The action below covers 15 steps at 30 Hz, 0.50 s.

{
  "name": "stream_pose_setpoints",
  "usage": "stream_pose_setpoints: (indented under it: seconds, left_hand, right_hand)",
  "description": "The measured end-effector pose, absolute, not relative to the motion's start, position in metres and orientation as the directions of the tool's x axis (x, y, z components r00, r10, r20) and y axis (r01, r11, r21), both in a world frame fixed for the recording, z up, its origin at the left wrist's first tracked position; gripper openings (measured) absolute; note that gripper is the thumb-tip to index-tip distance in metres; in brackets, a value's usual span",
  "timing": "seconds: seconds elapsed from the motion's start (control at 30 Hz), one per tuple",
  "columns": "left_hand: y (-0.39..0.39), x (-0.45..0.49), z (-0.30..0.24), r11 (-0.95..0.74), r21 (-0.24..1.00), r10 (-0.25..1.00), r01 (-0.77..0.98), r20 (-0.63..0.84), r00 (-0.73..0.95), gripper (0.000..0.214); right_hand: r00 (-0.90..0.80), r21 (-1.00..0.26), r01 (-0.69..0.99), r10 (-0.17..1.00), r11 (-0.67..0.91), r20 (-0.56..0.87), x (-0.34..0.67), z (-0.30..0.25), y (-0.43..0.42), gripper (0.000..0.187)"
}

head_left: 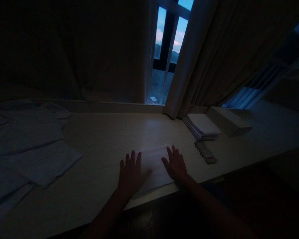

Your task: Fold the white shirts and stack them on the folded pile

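1. The left hand (pixel 131 174) and right hand (pixel 175 164) lie flat, palms down, fingers spread, clasping nothing; they are apart, one on each side of the folded white cloth (pixel 154 162); the cloth lies at the near edge of the table (pixel 102 139), between the hands.
2. The step in hand looks like pressing the fold flat; to do it well, I judge, use even pressure from both palms, stroke from the middle outward, and keep the edges square; the dim light hides creases, so check them by touch; keep the cloth from slipping over the near lip.
3. At left, loose cloths (pixel 40 159) lie spread on the table.
4. Right of the right hand lies a small blurred object (pixel 205 152); farther off, a stack of folded cloths (pixel 203 126) sits beside a pale box (pixel 228 121).
5. The table is pale and smooth; beyond it, curtains (pixel 189 66) part on a window (pixel 164 49) showing dusk sky; the room is very dark.
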State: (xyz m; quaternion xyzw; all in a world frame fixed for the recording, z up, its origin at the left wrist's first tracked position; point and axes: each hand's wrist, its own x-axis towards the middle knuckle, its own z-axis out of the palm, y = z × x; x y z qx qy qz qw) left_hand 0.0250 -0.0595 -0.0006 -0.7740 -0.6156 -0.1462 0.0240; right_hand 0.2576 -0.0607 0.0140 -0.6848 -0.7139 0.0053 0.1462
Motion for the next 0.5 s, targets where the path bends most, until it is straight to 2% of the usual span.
stream_pose_setpoints:
  seconds: [0.07,0.17,0.3,0.37,0.5]
  left_hand:
    - [-0.060,0.026,0.006,-0.231,0.142,0.945,0.962,0.270,0.187,0.088]
    - [-0.063,0.028,0.016,-0.267,0.123,0.921,0.956,0.326,0.215,0.081]
    - [-0.079,0.030,0.016,-0.522,0.078,0.816,0.849,0.337,0.471,0.069]
    - [-0.093,0.032,0.009,-0.613,0.078,0.766,0.786,0.305,0.566,0.077]
    - [-0.121,0.032,-0.004,-0.636,0.070,0.754,0.768,0.269,0.599,0.098]
  right_hand:
    - [0.114,-0.236,0.970,0.972,-0.064,0.206,0.257,0.007,-0.057,0.072]
    - [0.112,-0.237,0.969,0.973,-0.062,0.201,0.257,0.001,-0.055,0.073]
    - [0.097,-0.259,0.966,0.959,-0.025,0.268,0.259,-0.003,-0.056,0.072]
    - [0.093,-0.259,0.966,0.959,-0.021,0.268,0.260,-0.003,-0.056,0.072]
    - [0.063,-0.241,0.970,0.978,-0.014,0.200,0.261,0.001,-0.058,0.073]
